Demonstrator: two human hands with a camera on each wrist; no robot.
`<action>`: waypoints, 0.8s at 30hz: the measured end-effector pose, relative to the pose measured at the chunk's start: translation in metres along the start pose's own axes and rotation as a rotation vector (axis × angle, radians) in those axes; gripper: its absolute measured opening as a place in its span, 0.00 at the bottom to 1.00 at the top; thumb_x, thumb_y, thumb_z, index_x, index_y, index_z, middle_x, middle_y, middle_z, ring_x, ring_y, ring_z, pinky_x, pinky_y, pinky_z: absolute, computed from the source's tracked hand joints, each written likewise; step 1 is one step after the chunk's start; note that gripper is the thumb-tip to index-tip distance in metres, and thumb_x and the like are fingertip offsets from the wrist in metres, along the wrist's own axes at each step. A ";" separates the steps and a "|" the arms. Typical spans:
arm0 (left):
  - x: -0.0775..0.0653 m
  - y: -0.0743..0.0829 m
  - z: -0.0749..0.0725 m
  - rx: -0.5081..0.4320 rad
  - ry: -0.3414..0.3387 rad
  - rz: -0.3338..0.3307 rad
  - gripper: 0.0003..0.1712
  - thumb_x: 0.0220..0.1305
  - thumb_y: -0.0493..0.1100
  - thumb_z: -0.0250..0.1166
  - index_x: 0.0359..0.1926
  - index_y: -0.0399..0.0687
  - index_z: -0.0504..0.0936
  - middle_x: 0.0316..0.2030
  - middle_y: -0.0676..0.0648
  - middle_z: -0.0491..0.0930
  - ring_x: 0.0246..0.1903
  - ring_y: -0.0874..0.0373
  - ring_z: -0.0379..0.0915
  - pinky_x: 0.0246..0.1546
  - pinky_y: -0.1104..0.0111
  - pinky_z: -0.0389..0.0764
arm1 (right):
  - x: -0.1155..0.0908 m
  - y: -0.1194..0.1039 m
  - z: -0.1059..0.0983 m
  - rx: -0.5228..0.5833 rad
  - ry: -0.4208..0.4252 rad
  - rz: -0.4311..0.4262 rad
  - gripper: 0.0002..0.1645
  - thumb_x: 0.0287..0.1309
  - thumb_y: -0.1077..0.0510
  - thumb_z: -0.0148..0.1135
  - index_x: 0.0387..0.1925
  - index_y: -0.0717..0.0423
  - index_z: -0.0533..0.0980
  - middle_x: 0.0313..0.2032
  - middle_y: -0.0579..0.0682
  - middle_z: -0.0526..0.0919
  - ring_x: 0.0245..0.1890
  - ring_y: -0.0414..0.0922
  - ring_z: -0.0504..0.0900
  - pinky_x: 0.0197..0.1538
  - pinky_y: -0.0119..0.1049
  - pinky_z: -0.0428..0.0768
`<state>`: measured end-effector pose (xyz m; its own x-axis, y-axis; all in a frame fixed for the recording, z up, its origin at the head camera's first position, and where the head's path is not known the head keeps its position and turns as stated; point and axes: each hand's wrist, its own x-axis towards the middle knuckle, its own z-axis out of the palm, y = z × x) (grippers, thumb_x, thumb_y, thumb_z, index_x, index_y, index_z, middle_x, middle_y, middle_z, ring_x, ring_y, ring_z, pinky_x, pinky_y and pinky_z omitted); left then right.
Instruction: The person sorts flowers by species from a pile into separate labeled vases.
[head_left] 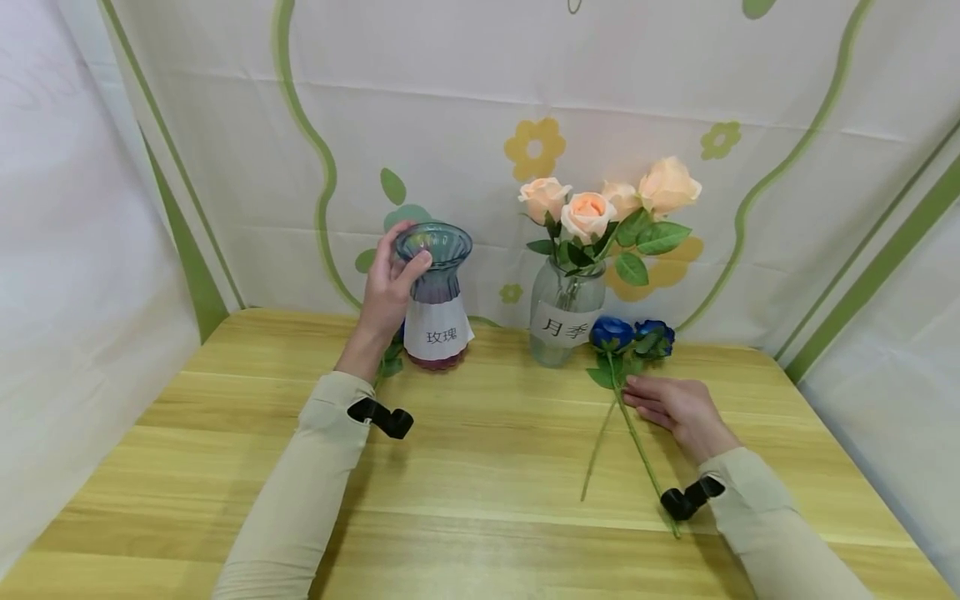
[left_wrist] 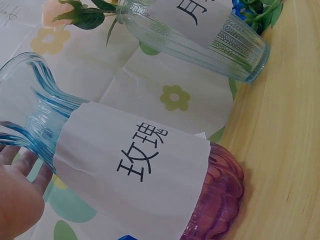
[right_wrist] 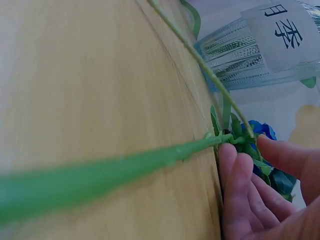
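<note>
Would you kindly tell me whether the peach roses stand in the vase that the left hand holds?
No, the peach roses stand in the clear glass vase, while the left hand holds the blue-and-purple vase.

White cloth (head_left: 450, 117), printed with wavy green lines (head_left: 328, 167), yellow flowers (head_left: 534, 129) and green leaves (head_left: 392, 186), hung behind the yellowish, wood-grained surface (head_left: 480, 467). White side panels (head_left: 75, 275) flanked it, and soft light left a faint sheen there.

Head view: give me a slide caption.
Left hand grips a flared vase; right hand holds a blue rose near peach roses in another vase.
</note>
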<state>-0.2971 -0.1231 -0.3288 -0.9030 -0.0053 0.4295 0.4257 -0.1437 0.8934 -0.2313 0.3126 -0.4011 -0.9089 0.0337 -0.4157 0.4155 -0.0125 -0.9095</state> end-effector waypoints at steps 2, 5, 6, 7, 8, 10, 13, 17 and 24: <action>0.000 -0.001 0.001 0.006 -0.003 -0.006 0.38 0.75 0.46 0.61 0.81 0.51 0.59 0.76 0.41 0.63 0.70 0.45 0.67 0.67 0.62 0.70 | 0.001 -0.002 0.004 -0.007 0.037 0.015 0.06 0.67 0.54 0.74 0.44 0.46 0.90 0.35 0.41 0.94 0.39 0.36 0.93 0.40 0.29 0.88; 0.000 -0.001 0.001 0.007 -0.003 -0.002 0.38 0.75 0.46 0.61 0.81 0.51 0.59 0.76 0.41 0.64 0.70 0.46 0.67 0.68 0.61 0.70 | 0.003 -0.006 0.011 -0.026 0.100 0.032 0.04 0.63 0.51 0.77 0.38 0.42 0.89 0.32 0.40 0.93 0.36 0.35 0.93 0.37 0.28 0.88; 0.000 -0.001 0.002 0.005 -0.003 0.001 0.38 0.75 0.46 0.61 0.81 0.51 0.59 0.76 0.41 0.63 0.70 0.46 0.67 0.68 0.61 0.70 | 0.004 -0.007 0.013 -0.032 0.119 0.033 0.05 0.61 0.51 0.79 0.37 0.42 0.89 0.31 0.40 0.93 0.35 0.35 0.92 0.37 0.29 0.88; 0.000 0.000 0.002 0.004 0.000 0.005 0.38 0.75 0.46 0.61 0.81 0.50 0.59 0.76 0.41 0.63 0.70 0.46 0.67 0.68 0.60 0.70 | 0.005 -0.008 0.016 -0.035 0.129 0.033 0.05 0.61 0.51 0.79 0.36 0.43 0.88 0.30 0.40 0.93 0.34 0.35 0.92 0.36 0.29 0.88; 0.000 0.000 0.002 -0.001 0.003 0.007 0.38 0.75 0.45 0.61 0.81 0.50 0.59 0.76 0.41 0.64 0.70 0.46 0.67 0.68 0.60 0.70 | 0.006 -0.009 0.018 -0.043 0.146 0.031 0.06 0.60 0.51 0.80 0.36 0.44 0.88 0.29 0.41 0.93 0.32 0.36 0.92 0.36 0.29 0.88; -0.001 0.000 0.002 0.002 0.006 0.001 0.38 0.75 0.46 0.61 0.81 0.51 0.59 0.76 0.42 0.64 0.69 0.47 0.68 0.68 0.60 0.70 | 0.007 -0.009 0.021 -0.054 0.172 0.026 0.05 0.60 0.53 0.79 0.36 0.46 0.88 0.27 0.42 0.92 0.30 0.36 0.91 0.35 0.29 0.88; -0.002 0.001 0.003 0.014 0.001 -0.010 0.38 0.75 0.46 0.61 0.81 0.52 0.59 0.76 0.42 0.64 0.69 0.47 0.68 0.67 0.60 0.71 | 0.008 -0.009 0.022 -0.054 0.197 0.020 0.05 0.62 0.57 0.77 0.39 0.50 0.88 0.26 0.42 0.92 0.28 0.36 0.91 0.33 0.30 0.88; -0.002 0.001 0.004 0.017 0.002 -0.006 0.38 0.75 0.46 0.61 0.81 0.51 0.59 0.76 0.42 0.64 0.69 0.47 0.69 0.66 0.61 0.71 | 0.010 -0.007 0.025 -0.080 0.215 0.013 0.11 0.63 0.56 0.77 0.45 0.54 0.87 0.26 0.43 0.92 0.28 0.36 0.91 0.32 0.30 0.88; -0.002 0.002 0.002 0.008 0.010 0.016 0.38 0.75 0.44 0.61 0.81 0.50 0.59 0.76 0.42 0.63 0.70 0.45 0.68 0.66 0.63 0.71 | 0.019 -0.004 0.034 -0.250 0.304 -0.034 0.15 0.61 0.54 0.78 0.45 0.58 0.86 0.20 0.44 0.88 0.21 0.37 0.87 0.27 0.33 0.87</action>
<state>-0.2941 -0.1216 -0.3278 -0.8966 -0.0177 0.4424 0.4406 -0.1356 0.8874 -0.2516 0.2795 -0.4051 -0.8856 0.3250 -0.3316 0.4155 0.2360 -0.8784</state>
